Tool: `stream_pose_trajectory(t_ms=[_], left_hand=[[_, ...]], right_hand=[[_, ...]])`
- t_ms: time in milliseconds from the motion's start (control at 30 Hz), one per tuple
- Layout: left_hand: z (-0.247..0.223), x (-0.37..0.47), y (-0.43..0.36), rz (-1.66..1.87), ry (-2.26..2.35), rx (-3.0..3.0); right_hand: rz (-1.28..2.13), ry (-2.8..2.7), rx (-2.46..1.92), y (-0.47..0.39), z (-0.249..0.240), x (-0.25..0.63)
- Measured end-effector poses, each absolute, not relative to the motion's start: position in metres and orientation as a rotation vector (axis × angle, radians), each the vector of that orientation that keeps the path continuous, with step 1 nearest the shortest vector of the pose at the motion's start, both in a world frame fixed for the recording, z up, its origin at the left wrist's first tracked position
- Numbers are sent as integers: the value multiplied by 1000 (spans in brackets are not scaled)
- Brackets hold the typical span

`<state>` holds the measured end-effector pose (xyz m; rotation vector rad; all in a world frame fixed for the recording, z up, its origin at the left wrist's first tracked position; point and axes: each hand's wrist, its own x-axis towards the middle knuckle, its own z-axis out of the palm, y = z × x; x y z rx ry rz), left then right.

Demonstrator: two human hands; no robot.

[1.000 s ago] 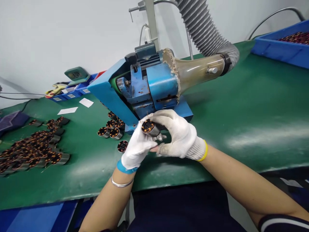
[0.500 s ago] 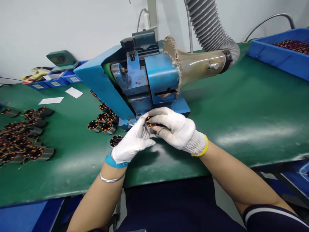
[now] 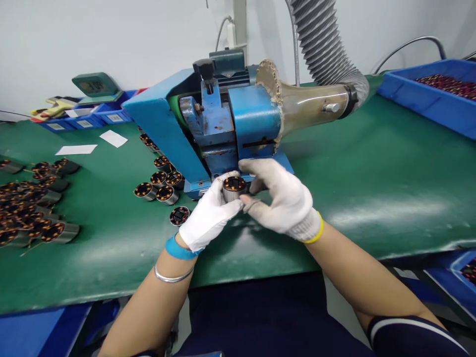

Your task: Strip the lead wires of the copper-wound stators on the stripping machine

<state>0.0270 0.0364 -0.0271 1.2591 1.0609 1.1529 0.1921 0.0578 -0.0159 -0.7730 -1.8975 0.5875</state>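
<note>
My left hand [image 3: 211, 213], in a white glove with a blue cuff, grips a metal cylinder [image 3: 234, 188] that has a black top with orange wire spots. The cylinder is upright in front of the blue machine [image 3: 219, 129]. On its right side is my right hand [image 3: 282, 198], in a white glove with a yellow cuff. Its fingers are apart and curved, the thumb close to the cylinder's side. Left of my left hand, one similar cylinder [image 3: 180, 216] stands on the green table [image 3: 353, 193].
Several cylinders [image 3: 165, 194] stand by the machine's left foot, and a large group [image 3: 33, 213] lies at the far left. A grey hose [image 3: 327, 44] joins the machine's clear duct [image 3: 308, 106]. A blue bin [image 3: 427, 104] stands at right, paper slips [image 3: 113, 139] and small blue bins [image 3: 85, 120] at left.
My right hand has opened and drawn back to the right off the cylinder, whose top now shows. My left hand keeps its grip. The whole view has shifted slightly.
</note>
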Motion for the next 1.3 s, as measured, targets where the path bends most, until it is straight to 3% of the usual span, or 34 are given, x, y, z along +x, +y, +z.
stream_pose_trajectory(t_ms=[133, 333, 600, 800, 967, 1100, 1200, 1300], left_hand=[[-30, 32, 35, 1174, 1178, 1402], [-35, 32, 32, 1181, 1241, 1434], [-38, 28, 32, 1282, 1464, 1781], [-30, 30, 29, 1443, 1601, 2005], [-32, 29, 29, 1433, 1543, 2045], [-32, 29, 28, 1500, 1521, 2050], [-32, 30, 28, 1570, 1547, 2001], [-34, 30, 28, 1561, 1593, 2015]], right_hand=[[296, -2112, -775, 54, -20, 191], [483, -1800, -970, 63, -22, 199], [466, -1905, -947, 64, -21, 198], [880, -1846, -952, 74, -13, 211], [881, -2053, -758, 68, -10, 204], [1189, -1668, -825, 77, -9, 209], [1203, -1363, -859, 84, -6, 215], [1157, -1556, -922, 79, -8, 210]])
